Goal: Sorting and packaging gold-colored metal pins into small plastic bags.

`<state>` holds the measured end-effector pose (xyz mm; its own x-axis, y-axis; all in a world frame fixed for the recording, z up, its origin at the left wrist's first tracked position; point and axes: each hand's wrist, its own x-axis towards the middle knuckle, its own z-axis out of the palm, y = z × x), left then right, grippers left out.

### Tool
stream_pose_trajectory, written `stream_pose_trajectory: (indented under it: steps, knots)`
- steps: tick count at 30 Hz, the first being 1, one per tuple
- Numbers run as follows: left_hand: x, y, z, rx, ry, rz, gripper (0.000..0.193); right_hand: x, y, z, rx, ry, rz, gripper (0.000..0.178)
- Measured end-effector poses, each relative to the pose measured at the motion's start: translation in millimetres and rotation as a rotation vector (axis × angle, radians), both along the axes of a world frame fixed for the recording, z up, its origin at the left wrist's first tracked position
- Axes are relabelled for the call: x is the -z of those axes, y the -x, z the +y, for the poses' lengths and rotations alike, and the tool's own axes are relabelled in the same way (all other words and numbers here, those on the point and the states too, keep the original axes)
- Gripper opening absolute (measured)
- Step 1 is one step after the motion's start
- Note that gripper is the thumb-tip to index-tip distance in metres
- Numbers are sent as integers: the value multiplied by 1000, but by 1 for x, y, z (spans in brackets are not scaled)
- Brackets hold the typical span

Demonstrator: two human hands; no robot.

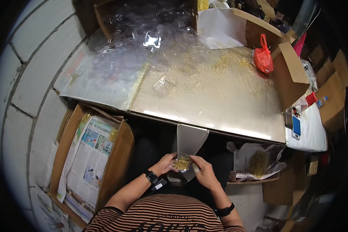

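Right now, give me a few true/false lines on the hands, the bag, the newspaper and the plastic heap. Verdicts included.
1. The left hand holds a clear plastic box with gold metal pieces in it. True.
2. The red bag is at the table's left end. False: it is toward the right side of the table.
3. Newspaper lies in the cardboard box on the person's left. True.
4. The right hand is inside the red bag. False: it is beside the clear plastic box.
5. The heap of clear plastic is left of the red bag. True.
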<state>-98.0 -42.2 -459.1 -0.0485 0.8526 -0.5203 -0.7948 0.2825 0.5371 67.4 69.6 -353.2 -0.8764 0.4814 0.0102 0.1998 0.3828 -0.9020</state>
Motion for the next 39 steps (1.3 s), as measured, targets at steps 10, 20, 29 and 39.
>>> stream_pose_trajectory:
  steps: [10,20,29,39]
  knots:
    - [6,13,-26,96,-34,-43,44,-9,8,-5,-72,-111,-60,37]
    - [-33,21,-27,238,-79,19,44,-12,-1,-1,-208,-111,-31,64]
    - [-67,6,-19,126,-84,166,28,-7,12,-1,-101,-468,11,21]
    - [-63,7,-4,-12,-182,-38,36,-28,29,-3,-2,-464,108,24]
